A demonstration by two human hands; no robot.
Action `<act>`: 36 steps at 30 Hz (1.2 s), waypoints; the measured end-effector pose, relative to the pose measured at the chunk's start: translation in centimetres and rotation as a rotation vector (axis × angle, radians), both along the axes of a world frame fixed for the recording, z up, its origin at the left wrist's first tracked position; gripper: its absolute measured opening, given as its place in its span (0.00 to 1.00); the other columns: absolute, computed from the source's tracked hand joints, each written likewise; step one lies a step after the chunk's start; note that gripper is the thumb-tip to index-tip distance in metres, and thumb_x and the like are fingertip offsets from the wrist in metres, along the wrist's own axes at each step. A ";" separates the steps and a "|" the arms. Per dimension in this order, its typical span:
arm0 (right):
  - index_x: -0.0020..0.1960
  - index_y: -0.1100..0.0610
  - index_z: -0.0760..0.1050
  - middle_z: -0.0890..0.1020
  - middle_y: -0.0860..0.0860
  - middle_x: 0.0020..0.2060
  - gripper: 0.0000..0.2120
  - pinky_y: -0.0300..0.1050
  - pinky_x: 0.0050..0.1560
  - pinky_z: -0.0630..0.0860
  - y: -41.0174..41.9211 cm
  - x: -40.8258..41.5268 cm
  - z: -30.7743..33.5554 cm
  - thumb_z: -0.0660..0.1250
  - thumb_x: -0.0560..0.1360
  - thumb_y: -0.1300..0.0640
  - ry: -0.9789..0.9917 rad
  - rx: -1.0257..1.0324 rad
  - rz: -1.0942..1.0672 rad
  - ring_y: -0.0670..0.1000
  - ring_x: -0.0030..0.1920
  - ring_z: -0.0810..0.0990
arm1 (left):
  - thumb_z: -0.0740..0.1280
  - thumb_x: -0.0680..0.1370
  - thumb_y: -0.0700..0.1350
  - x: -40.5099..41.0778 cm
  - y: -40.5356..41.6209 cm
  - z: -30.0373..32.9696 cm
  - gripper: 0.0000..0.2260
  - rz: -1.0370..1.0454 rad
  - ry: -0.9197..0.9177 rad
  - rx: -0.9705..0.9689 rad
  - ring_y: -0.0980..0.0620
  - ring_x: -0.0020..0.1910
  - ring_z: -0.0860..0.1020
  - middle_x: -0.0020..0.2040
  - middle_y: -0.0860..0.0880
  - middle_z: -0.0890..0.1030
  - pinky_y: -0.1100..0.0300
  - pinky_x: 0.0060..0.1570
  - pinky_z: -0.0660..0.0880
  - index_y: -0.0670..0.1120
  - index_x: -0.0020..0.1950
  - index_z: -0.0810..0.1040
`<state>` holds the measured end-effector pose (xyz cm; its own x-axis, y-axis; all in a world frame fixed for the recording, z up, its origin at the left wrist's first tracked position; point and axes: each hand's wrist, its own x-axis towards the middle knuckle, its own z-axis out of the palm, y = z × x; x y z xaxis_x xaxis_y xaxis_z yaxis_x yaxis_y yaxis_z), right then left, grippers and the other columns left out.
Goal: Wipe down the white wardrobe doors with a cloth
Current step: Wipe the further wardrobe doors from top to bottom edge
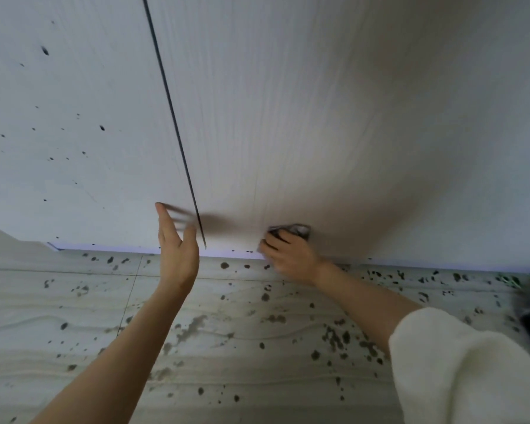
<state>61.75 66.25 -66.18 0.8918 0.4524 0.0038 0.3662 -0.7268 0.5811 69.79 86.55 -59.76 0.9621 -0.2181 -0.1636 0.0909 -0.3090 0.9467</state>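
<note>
White woodgrain fills my view: the right wardrobe door (334, 117) and the left wardrobe door (74, 117), split by a dark gap (178, 133). My right hand (291, 255) is down at the bottom edge of the right door, fingers (277, 238) curled shut around a grey cloth (294, 230), pressing it flat to the panel. My left hand (178, 249) hovers just short of the gap, fingers spread and holding nothing; whether a fingertip touches the left door, I can't tell.

Dark specks dot the left door, and it looks unwiped to me. The tiled floor (74, 316) below is spattered with the same marks.

Risks from here, as I judge them: the cloth is bunched small, so it could slip from under my fingers on a fast stroke. It could also snag in that gap, or dip off the bottom edge and drag floor grime back onto the door.
</note>
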 end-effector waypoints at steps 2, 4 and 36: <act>0.40 0.56 0.83 0.82 0.50 0.44 0.15 0.48 0.48 0.67 -3.4 -3.0 -0.7 0.58 0.71 0.59 -0.004 0.025 -0.067 0.54 0.47 0.78 | 0.52 0.83 0.44 -0.1 -0.6 -0.4 0.27 0.037 0.007 -0.006 0.52 0.76 0.48 0.77 0.55 0.46 0.52 0.73 0.50 0.56 0.76 0.40; 0.36 0.55 0.83 0.82 0.50 0.43 0.18 0.50 0.47 0.71 -6.5 -6.3 -1.0 0.55 0.71 0.59 -0.089 0.084 -0.155 0.55 0.48 0.75 | 0.51 0.82 0.46 -0.4 -1.4 -0.9 0.27 0.071 0.048 -0.017 0.47 0.76 0.51 0.77 0.54 0.46 0.46 0.73 0.53 0.58 0.76 0.40; 0.40 0.59 0.65 0.70 0.57 0.38 0.13 0.40 0.30 0.79 -8.8 -10.1 -3.6 0.48 0.74 0.72 -0.682 3.021 -1.497 0.53 0.36 0.70 | 0.45 0.81 0.49 -2.1 -7.1 -0.3 0.19 0.390 0.364 -0.068 0.44 0.66 0.65 0.72 0.46 0.62 0.46 0.64 0.65 0.51 0.72 0.59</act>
